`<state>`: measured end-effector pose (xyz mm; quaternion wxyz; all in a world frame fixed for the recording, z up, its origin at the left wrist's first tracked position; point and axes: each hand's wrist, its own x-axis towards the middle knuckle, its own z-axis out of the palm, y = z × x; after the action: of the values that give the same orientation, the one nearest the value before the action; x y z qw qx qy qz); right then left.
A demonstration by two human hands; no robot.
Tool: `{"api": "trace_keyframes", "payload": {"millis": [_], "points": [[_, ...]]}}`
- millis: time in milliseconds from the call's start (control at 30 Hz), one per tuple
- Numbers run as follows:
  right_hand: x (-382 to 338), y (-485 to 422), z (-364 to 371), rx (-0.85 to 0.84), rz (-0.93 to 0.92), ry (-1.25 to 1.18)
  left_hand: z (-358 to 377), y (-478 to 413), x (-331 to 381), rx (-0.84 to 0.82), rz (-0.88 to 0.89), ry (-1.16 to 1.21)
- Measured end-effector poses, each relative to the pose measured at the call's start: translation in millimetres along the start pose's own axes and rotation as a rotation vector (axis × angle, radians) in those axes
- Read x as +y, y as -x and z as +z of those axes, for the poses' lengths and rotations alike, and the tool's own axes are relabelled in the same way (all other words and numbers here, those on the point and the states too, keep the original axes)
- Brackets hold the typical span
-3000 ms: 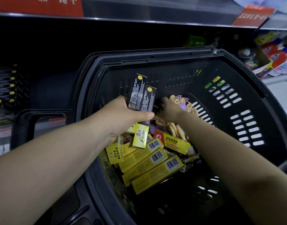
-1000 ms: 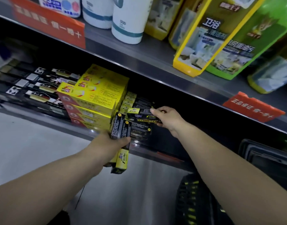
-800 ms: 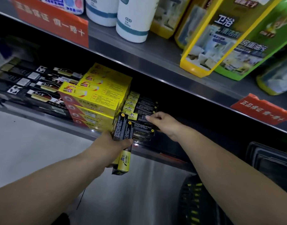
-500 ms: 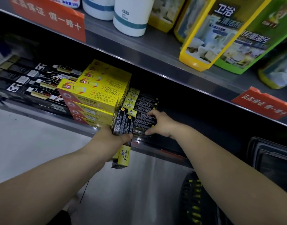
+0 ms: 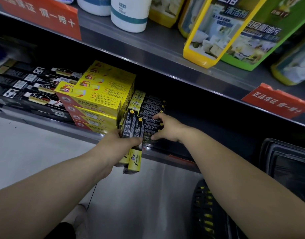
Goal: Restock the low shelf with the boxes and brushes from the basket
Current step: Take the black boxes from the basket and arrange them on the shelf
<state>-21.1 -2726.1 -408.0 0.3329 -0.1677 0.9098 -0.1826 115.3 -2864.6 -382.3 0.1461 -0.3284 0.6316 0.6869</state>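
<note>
**Single view.** A wide-angle camera worn on the head looked forward and steeply down at the low shelf (image 5: 44, 120) from close range. The upper shelf (image 5: 165, 54) ran obliquely across the top. Both forearms entered from the bottom edge, and the left hand (image 5: 113, 147) and right hand (image 5: 169, 128) met on boxes (image 5: 133, 126) at centre. The basket (image 5: 286, 163) occupied the lower right.

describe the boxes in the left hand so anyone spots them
On the low metal shelf sits a stack of yellow cardboard boxes. Right of it, the left hand grips slim black boxes with yellow ends. Unlike the shelved black boxes, these stand upright.
</note>
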Motion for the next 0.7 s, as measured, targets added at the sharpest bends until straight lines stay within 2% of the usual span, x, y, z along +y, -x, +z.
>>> {"api": "trace_keyframes", "payload": {"millis": [67, 100, 167, 233, 333, 400, 567, 700], "points": [[-8, 6, -8, 0.017, -0.039, -0.033, 0, -3, 1, -0.002, -0.016, 0.009], [-13, 10, -13, 0.029, -0.086, -0.135, 0, -4, 2, -0.009, -0.022, 0.012], [-24, 20, -22, -0.023, -0.177, -0.458, 0, -6, 4, -0.034, -0.016, 0.022], [-30, 30, -25, -0.165, -0.198, -0.715, 0, -7, 6, -0.069, 0.002, 0.050], [-27, 35, -27, -0.242, -0.181, -0.724, 3, -8, 7, -0.079, 0.016, 0.116], [-20, 33, -36, -0.151, -0.155, -0.740, 4, -11, 8, -0.011, -0.009, 0.139], [9, 14, -50, 0.299, 0.081, -1.109, 2, -14, 3, 0.113, -0.072, 0.134], [14, -5, -40, 0.357, 0.169, -1.171, 1, -17, 4, 0.150, -0.061, 0.120]]}}
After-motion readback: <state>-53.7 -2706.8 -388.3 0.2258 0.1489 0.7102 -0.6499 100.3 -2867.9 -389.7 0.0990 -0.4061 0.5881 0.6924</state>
